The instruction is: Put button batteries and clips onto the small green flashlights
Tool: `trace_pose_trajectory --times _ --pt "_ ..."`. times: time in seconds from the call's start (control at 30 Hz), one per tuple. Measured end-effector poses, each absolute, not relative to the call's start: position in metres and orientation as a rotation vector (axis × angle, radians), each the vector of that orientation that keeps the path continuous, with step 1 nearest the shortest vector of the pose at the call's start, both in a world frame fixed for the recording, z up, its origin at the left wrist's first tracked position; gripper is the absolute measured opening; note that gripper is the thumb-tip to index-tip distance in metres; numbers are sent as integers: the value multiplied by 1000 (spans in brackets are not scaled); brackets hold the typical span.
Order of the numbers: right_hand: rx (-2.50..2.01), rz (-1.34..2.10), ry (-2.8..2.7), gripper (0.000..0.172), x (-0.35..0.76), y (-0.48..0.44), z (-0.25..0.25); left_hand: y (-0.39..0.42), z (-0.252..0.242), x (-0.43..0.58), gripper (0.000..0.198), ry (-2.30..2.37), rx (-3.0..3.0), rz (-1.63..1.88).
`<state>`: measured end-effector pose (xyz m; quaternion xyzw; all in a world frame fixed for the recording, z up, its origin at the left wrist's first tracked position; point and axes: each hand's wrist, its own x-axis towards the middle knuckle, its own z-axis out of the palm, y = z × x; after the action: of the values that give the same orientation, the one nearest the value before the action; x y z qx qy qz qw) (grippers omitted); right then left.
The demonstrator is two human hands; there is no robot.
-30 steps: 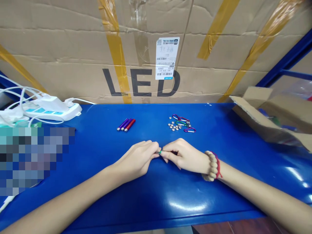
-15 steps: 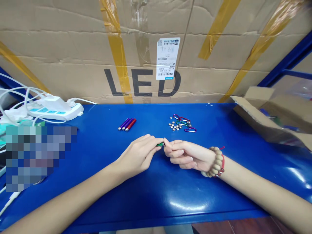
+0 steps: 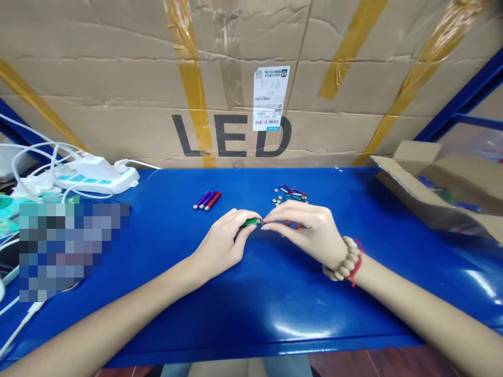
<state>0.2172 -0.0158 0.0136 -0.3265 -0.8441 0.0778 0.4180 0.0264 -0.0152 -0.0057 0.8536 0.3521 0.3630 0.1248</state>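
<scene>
My left hand (image 3: pixel 226 235) is closed, holding a slim green metal tube (image 3: pixel 248 223), penlight-like, between thumb and fingers. The tube's silver end points right, where the thumb and forefinger of my right hand (image 3: pixel 304 222) pinch at its tip. Whether a separate small part sits between those fingertips is hidden. Farther back on the left lie several similar purple and red tubes (image 3: pixel 207 201) with silver ends, side by side. Behind my right hand are small silver button cells (image 3: pixel 276 201) and several coloured carabiners (image 3: pixel 293 191), partly covered by the hand.
A blue table (image 3: pixel 176 314) spans the view. A big cardboard box (image 3: pixel 137 78) stands along its back. On the left are a white power strip (image 3: pixel 98 180), tangled cables and a blurred-out item (image 3: pixel 70 251). An open carton (image 3: pixel 404 183) sits at the right.
My right hand has turned over, from palm up to back up, still at the tube's silver end. My left hand and the green tube have shifted slightly left and away from me.
</scene>
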Motion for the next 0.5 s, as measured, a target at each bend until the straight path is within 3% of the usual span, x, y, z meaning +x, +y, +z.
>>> trace_pose_trajectory --times 0.5 --pt "-988 769 -2070 24 215 -17 18 -21 -5 21 11 835 2465 853"
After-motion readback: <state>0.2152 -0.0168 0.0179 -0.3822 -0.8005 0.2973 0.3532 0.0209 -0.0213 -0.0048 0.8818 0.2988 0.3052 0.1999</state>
